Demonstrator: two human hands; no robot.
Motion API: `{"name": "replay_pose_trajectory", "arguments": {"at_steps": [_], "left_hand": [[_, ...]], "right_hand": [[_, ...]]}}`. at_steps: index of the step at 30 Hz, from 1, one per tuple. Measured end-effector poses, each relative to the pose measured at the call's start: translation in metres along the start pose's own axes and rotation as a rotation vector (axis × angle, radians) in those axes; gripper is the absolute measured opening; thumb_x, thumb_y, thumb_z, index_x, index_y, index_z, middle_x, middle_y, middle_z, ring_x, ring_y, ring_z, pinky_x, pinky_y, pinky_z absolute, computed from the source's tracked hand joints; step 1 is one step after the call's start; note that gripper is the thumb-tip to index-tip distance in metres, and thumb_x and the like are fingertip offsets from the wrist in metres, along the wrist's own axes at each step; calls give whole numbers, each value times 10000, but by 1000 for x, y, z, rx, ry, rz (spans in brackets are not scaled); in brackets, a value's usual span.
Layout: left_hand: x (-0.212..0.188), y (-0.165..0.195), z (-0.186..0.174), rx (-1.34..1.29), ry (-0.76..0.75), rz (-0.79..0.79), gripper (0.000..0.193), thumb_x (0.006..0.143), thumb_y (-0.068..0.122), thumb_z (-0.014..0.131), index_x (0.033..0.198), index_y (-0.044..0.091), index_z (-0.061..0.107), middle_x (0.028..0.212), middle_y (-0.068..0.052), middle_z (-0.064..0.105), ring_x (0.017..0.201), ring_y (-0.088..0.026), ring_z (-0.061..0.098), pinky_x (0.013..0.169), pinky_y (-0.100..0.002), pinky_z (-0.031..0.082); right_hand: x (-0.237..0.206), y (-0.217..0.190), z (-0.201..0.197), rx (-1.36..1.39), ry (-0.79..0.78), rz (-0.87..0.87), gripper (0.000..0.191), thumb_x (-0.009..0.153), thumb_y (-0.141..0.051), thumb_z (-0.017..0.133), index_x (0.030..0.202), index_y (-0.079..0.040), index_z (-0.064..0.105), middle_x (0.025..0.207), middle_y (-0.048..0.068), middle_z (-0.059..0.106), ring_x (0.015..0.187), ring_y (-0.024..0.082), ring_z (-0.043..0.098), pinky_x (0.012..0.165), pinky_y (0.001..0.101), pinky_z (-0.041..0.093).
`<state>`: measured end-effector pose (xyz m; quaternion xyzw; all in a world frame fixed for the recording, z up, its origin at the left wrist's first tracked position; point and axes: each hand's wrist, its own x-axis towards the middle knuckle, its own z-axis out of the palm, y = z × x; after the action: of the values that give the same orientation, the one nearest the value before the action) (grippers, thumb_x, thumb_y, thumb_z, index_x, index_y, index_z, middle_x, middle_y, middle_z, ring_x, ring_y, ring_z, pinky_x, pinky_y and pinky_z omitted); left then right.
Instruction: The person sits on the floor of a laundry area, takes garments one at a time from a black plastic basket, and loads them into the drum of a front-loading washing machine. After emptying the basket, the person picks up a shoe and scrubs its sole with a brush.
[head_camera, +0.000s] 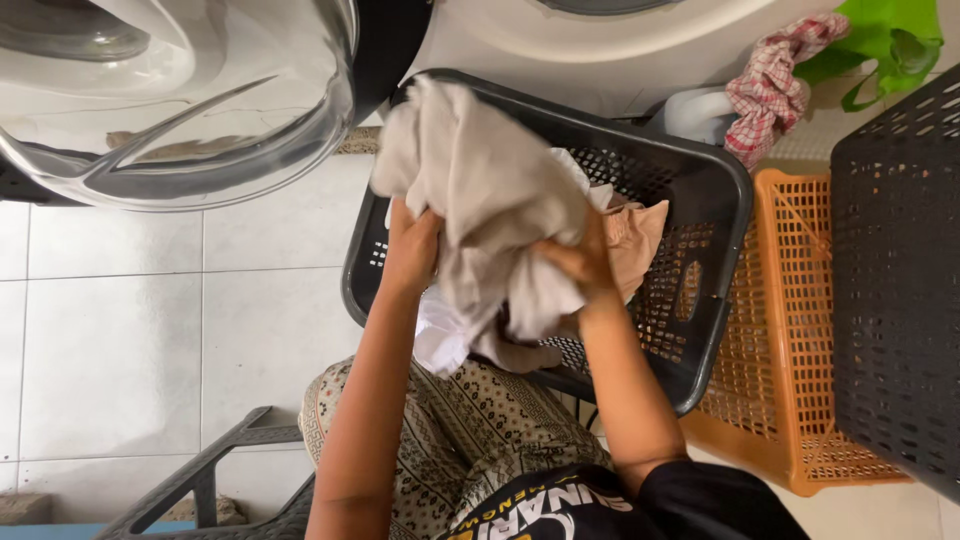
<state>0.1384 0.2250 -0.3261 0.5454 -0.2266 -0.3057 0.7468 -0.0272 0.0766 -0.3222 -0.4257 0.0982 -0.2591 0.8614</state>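
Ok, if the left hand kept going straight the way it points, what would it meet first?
The left hand points up the picture, gripping the beige cloth. Past that, likely the dark grey basket rim, then the washer front; depth is unclear.

Crumpled beige cloth (480, 190) bunched above dark grey laundry basket (715, 190).

Bright, even, diffuse light with no hard shadows, only a soft dark patch under the dark basket (715, 190) on the pale floor tiles (110, 330). Strong glare and curved reflections across the glass door (180, 100) at upper left, nearly washing out its rim; wide-angle bending of straight lines toward the edges. Mostly sharp, with slight motion blur on the beige cloth (480, 190) between left hand (410, 250) and right hand (580, 262).
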Motion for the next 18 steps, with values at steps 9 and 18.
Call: {"name": "replay_pose_trajectory", "arguments": {"at_steps": [9,18], "left_hand": [[-15,-34,61,1046,-473,36,1284,594,377,980,1509,-101,216,1413,-308,481,1385,-459,359,1161,-661,47],[-2,-21,27,1137,265,451,667,769,300,925,1318,48,642,1419,-222,565,1434,-466,428,1283,-554,302]], "right_hand": [[70,-77,-34,-302,235,-699,636,801,-53,753,1402,15,555,1312,150,668,1192,284,652,1067,435,520],[25,-86,-43,-947,185,-75,547,765,-117,827,1269,23,668,1168,105,752,1061,180,695,976,335,545]]}}
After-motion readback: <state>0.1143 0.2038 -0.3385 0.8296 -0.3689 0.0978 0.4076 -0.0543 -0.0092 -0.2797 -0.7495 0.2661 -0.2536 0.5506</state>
